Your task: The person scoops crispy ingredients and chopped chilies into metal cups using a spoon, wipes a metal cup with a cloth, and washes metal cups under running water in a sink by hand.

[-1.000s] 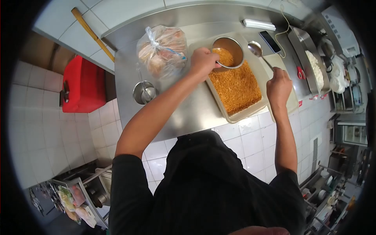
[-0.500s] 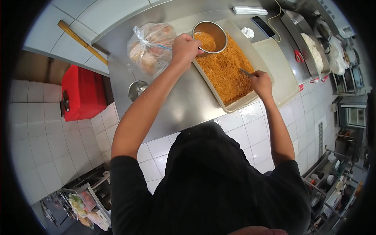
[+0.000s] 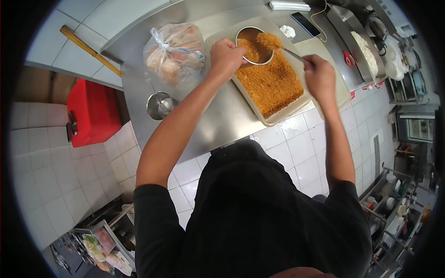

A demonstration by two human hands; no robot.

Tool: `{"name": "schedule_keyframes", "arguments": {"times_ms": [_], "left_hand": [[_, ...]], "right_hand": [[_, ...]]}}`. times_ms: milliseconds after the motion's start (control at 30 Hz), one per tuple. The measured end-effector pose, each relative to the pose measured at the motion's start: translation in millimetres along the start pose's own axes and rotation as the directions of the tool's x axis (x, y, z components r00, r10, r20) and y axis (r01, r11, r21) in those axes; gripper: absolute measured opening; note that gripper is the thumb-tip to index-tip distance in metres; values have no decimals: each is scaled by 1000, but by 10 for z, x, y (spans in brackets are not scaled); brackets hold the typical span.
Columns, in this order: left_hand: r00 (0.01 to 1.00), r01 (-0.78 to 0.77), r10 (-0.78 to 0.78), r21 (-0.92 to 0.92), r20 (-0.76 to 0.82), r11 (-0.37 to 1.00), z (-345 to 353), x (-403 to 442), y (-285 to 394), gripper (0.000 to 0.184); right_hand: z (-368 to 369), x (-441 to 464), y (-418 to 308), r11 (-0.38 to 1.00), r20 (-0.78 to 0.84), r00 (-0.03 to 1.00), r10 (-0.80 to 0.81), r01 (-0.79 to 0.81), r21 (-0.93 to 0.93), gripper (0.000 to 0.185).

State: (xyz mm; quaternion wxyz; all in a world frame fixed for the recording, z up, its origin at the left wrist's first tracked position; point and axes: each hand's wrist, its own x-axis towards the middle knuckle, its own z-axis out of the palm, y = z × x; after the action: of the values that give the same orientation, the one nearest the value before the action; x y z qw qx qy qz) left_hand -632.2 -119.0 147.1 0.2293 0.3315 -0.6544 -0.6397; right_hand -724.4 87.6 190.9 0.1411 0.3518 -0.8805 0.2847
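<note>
"Orange-brown crumbs (image 3: 273, 88) are spread through the beige tray (image 3: 288, 110) on the steel worktop (image 3: 208, 132). Have any been gathered elsewhere?"

"Some, it would be judged: a portion is already contained in the steel cup (image 3: 249, 33), with much of its inner wall left bare. The cup is held above the far part of the tray."

"By what is it held?"

"By the left hand (image 3: 227, 58), whose fingers are closed on its left edge; whether a handle is gripped there cannot be told. By the right hand (image 3: 320, 78), a spoon (image 3: 293, 54) is gripped firmly at its handle."

"Is anything carried on it?"

"A heaped load (image 3: 269, 41), by which its bowl is hidden. It is poised at the cup's right rim and has not yet been emptied; whether the rim is touched cannot be made out."

"So what is left?"

"That spoonful, some room in the cup, and plenty of crumbs, since most of the tray's floor is covered. Untouched to the left, a knotted plastic bag (image 3: 174, 53) and a metal beaker (image 3: 160, 105) are set."
</note>
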Motion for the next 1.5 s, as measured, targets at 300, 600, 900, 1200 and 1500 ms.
{"name": "schedule_keyframes", "arguments": {"times_ms": [300, 600, 900, 1200, 1500], "left_hand": [[962, 266, -237, -255, 139, 930, -12, -64, 51, 18], [991, 133, -131, -202, 27, 970, -248, 7, 246, 14], [998, 29, -35, -117, -43, 993, -391, 139, 396, 11], [993, 93, -85, 114, -78, 989, -229, 270, 267, 10], [972, 232, -227, -99, 56, 968, -7, 168, 142, 14]], "right_hand": [[37, 57, -99, 994, -199, 976, -83, 68, -82, 16], [1048, -28, 574, 957, 160, 985, 64, -15, -291, 15], [957, 52, 719, 822, 374, 819, 435, -531, 206, 24], [216, 313, 442, 846, 323, 876, 357, -450, 286, 24], [240, 132, -171, 923, -90, 935, -343, 317, -220, 20]]}}
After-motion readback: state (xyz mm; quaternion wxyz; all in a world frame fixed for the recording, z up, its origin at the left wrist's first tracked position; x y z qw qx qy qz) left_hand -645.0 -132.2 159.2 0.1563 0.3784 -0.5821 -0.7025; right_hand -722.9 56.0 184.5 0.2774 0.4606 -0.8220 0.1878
